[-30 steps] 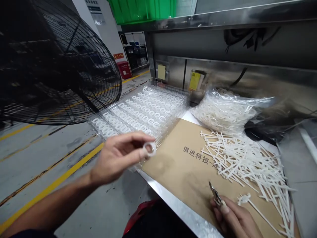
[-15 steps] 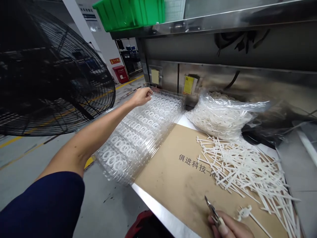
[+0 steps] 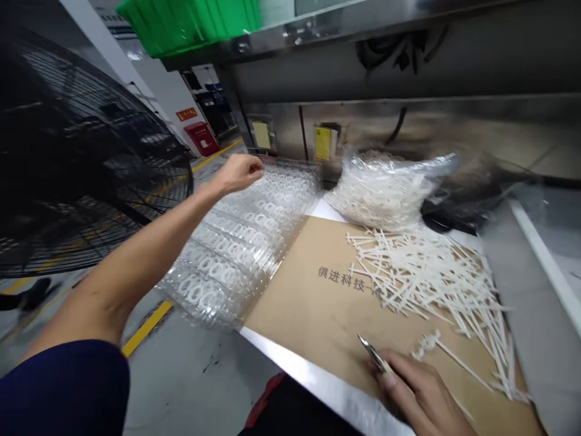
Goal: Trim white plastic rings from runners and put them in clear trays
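My left hand point(image 3: 239, 171) is stretched out over the far end of a clear plastic tray point(image 3: 213, 303) whose pockets hold white rings. Its fingers are curled into a pinch, and what they hold is hidden. My right hand point(image 3: 420, 393) rests on a brown cardboard sheet point(image 3: 313, 309) near the bench's front edge, closed on small metal cutters point(image 3: 370, 354) that point up and to the left. A white runner with a ring-like end point(image 3: 426, 346) lies just beyond that hand. A pile of white plastic runners point(image 3: 431, 278) covers the cardboard's right half.
A clear bag full of white rings point(image 3: 381, 194) sits behind the pile against the steel back wall. A large black cage fan point(image 3: 82, 163) stands to the left of the tray. A green bin point(image 3: 181, 24) sits on the shelf overhead. The steel bench edge point(image 3: 308, 378) runs diagonally.
One second ago my left hand held a white ring near me; it has since reached to the tray's far end and stays there. The view has shifted right. My right hand has barely moved.
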Available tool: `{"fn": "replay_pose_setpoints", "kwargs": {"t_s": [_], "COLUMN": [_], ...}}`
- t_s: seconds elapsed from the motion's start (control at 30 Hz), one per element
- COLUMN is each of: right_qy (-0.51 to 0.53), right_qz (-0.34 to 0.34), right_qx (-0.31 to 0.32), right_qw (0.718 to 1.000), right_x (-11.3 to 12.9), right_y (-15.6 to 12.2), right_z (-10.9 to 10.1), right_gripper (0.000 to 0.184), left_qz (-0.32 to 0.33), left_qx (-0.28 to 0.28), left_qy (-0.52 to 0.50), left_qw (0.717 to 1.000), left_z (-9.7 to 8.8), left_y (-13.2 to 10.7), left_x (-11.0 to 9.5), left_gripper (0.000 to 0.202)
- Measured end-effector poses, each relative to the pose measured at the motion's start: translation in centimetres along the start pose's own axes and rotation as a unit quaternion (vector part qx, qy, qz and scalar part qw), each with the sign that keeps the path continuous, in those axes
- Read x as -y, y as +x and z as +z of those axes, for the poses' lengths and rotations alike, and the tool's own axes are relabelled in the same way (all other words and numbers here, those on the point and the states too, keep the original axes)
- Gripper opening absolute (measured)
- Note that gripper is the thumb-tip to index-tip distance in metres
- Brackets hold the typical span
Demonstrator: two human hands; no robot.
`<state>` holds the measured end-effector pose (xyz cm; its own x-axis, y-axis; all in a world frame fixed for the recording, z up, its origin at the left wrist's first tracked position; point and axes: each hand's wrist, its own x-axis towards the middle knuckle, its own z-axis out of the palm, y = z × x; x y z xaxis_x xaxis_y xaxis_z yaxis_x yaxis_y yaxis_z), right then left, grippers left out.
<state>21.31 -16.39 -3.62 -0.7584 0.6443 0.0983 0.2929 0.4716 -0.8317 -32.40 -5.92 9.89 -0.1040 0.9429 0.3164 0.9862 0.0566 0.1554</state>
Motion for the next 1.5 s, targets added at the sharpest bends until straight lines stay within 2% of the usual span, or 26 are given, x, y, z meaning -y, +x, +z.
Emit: {"fn": "replay_pose_setpoints", "kwargs": {"t_s": [0.07,0.13,0.2,0.27,0.33,0.43,0.5,0.57,0.63,0.7,0.8,0.87,0.97,1.03,1.13,1.27,1.5], "right_qy": [-0.052,-0.106,-0.127,-0.147,-0.166,-0.192,-0.208,-0.224,-0.235,-0.24,-0.232,-0.22,-0.217,-0.219,-0.23,-0.24,-0.246], "right_qz": [-0.066,-0.194,-0.235,-0.262,-0.281,-0.299,-0.304,-0.302,-0.3,-0.309,-0.341,-0.37,-0.387,-0.392,-0.383,-0.363,-0.336], "right_qx": [-0.012,-0.004,0.002,0.014,0.023,0.034,0.039,0.041,0.038,0.033,0.016,0.009,0.006,0.014,0.025,0.029,0.036], "right_qw": [0.996,0.975,0.964,0.954,0.945,0.934,0.929,0.926,0.924,0.92,0.911,0.902,0.896,0.893,0.894,0.9,0.908], "right_x": [0.2,0.1,-0.4,-0.9,-1.1,-1.1,-1.1,-1.2,-1.1,-0.7,0.2,0.3,-0.1,-0.3,-0.5,-0.7,-0.7], "right_y": [0.0,0.0,-0.1,-0.2,-0.3,-0.4,-0.4,-0.4,-0.4,-0.6,-1.0,-1.0,-0.8,-0.9,-1.2,-1.1,-0.6], "right_z": [0.3,1.0,1.8,2.4,2.8,3.2,3.3,3.3,3.1,2.8,2.1,1.7,1.8,2.1,2.3,2.3,2.2], "right_gripper": [0.025,0.02,0.022,0.027,0.03,0.031,0.032,0.033,0.032,0.029,0.022,0.021,0.021,0.023,0.025,0.026,0.014], "left_qz": [0.055,0.123,0.185,0.243,0.299,0.379,0.399,0.395,0.377,0.355,0.323,0.305,0.259,0.197,0.132,0.103,0.102], "left_qx": [0.004,0.009,0.046,0.11,0.174,0.231,0.247,0.26,0.28,0.292,0.301,0.303,0.274,0.245,0.197,0.177,0.227], "left_qy": [0.012,0.038,0.027,0.005,0.0,0.032,0.036,0.009,-0.025,-0.033,-0.035,-0.052,-0.161,-0.224,-0.261,-0.268,-0.269], "left_qw": [0.998,0.992,0.981,0.964,0.938,0.895,0.882,0.881,0.883,0.888,0.897,0.901,0.912,0.923,0.936,0.941,0.931], "left_z": [-0.9,-1.1,-0.8,-0.1,0.8,3.0,5.1,7.2,9.0,10.0,10.7,11.5,12.9,13.6,14.0,13.4,10.8], "left_y": [-1.1,-2.2,-3.4,-5.1,-7.2,-9.9,-11.1,-11.9,-12.5,-13.1,-13.9,-14.0,-14.0,-14.7,-16.5,-18.8,-20.9], "left_x": [-2.8,-6.3,-10.4,-15.3,-20.7,-28.3,-32.4,-35.6,-37.7,-39.1,-39.8,-39.2,-36.8,-35.0,-32.7,-30.1,-26.2], "left_gripper": [0.048,0.066,0.069,0.06,0.043,0.025,0.023,0.027,0.029,0.028,0.026,0.03,0.042,0.041,0.036,0.035,0.04]}}
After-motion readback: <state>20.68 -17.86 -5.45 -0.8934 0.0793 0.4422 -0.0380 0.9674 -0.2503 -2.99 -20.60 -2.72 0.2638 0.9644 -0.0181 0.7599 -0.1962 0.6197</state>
